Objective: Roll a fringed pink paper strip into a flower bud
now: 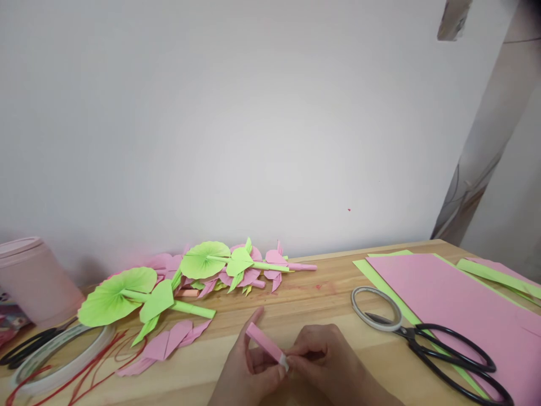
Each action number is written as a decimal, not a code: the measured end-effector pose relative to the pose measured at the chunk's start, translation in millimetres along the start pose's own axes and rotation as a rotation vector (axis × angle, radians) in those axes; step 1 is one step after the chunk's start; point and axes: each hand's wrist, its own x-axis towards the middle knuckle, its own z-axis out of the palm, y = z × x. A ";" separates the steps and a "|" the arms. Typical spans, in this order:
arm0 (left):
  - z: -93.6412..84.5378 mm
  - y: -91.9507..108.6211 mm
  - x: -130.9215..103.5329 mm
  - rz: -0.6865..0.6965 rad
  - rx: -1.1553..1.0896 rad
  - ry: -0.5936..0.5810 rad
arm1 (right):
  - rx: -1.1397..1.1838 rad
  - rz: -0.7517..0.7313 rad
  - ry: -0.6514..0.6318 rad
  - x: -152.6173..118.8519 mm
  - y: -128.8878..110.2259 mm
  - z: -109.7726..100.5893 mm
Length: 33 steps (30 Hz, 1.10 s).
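Your two hands meet low at the near edge of the table [321, 307]. Your left hand [249, 372] is curled, thumb up, with its fingers closed around one small pink roll [265, 342], which slants up and away to the left. Your right hand [327, 363] lies knuckles up just beside it, its fingertips pinching the near end of the roll, where a bit of white tape shows.

Count what lies about you. Two green fan leaves on green stems: one [116, 293] at the left, one [206, 258] farther back, both lying on a heap of pink petals [169, 344]. One pair of black scissors [448, 352] sits to your right, blades toward the middle. One tape ring [375, 307] lies touching the scissor tips. A second, larger tape ring [59, 352] lies at the far left among red threads [105, 361]. One pink tub [36, 279] stands behind it. A stack of pink sheets [456, 304] over green sheets [382, 256] lies at the right; how many sheets, you cannot tell.
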 end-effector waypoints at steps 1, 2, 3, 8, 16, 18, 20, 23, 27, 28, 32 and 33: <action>-0.2 0.1 0.0 -0.003 0.006 0.000 | -0.004 0.002 0.001 0.0 -0.5 -0.2; -0.4 0.3 0.1 -0.008 0.014 0.001 | -0.007 0.001 0.000 0.1 -1.1 -0.3; -0.7 0.4 0.1 -0.012 0.020 -0.004 | -0.009 0.000 0.000 0.3 -1.5 -0.5; -0.9 0.2 0.5 -0.004 -0.014 -0.006 | 0.015 0.011 -0.006 2.2 0.1 0.7; 3.7 5.9 -2.2 -0.022 0.016 0.025 | 0.082 0.097 0.008 -1.7 3.3 2.2; 3.0 5.8 -2.2 -0.023 -0.001 0.028 | 0.089 0.091 0.015 -0.9 2.3 2.4; 1.3 4.3 -1.6 -0.017 -0.007 0.022 | 0.124 0.097 0.012 0.1 1.2 2.5; -1.5 1.6 -0.2 -0.018 -0.015 -0.005 | 0.191 0.123 0.007 0.0 0.2 2.5; -2.1 0.7 0.5 -0.017 -0.020 -0.011 | 0.243 0.183 0.002 -2.5 0.4 3.3; -1.7 0.9 0.3 -0.015 -0.026 -0.013 | 0.254 0.196 0.003 -2.7 0.6 3.6; -0.4 2.1 -0.4 -0.031 -0.051 -0.015 | 0.275 0.215 0.014 -1.6 1.5 4.1; -0.3 2.2 -0.4 -0.036 -0.051 -0.009 | 0.273 0.214 0.016 -1.1 1.7 3.9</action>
